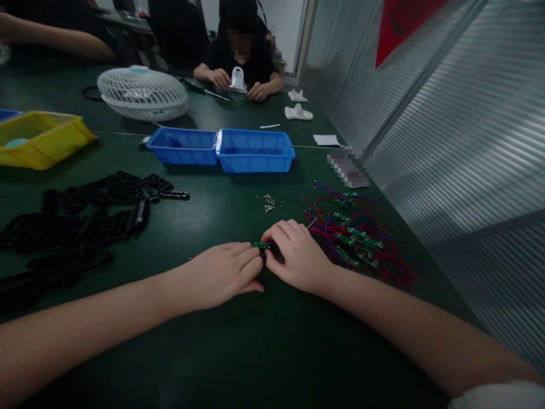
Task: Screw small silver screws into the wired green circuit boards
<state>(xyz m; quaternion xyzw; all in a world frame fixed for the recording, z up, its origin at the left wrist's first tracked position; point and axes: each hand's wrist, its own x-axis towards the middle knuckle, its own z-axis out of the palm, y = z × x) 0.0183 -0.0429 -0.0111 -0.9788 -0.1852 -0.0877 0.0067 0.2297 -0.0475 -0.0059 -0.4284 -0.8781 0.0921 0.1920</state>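
Note:
A small green circuit board (260,245) shows between my two hands, just above the green tabletop. My left hand (227,270) is closed at the board's left end, fingers pressed together and thumb below. From the other side my right hand (298,255) pinches near the board's right end with curled fingers. Something dark lies under the right fingers, too hidden to name. A thin metal rod (313,223) sticks out behind that hand. Close on the right is a pile of green circuit boards with red and blue wires (357,238). Small screws (268,203) lie scattered beyond my hands.
Black plastic parts (85,213) lie heaped at left. Two blue bins, left (183,153) and right (255,162), stand ahead beside a yellow bin (42,156). Farther off are a white fan (142,94) and a person holding a white part (238,79). A ribbed partition (447,142) borders the right.

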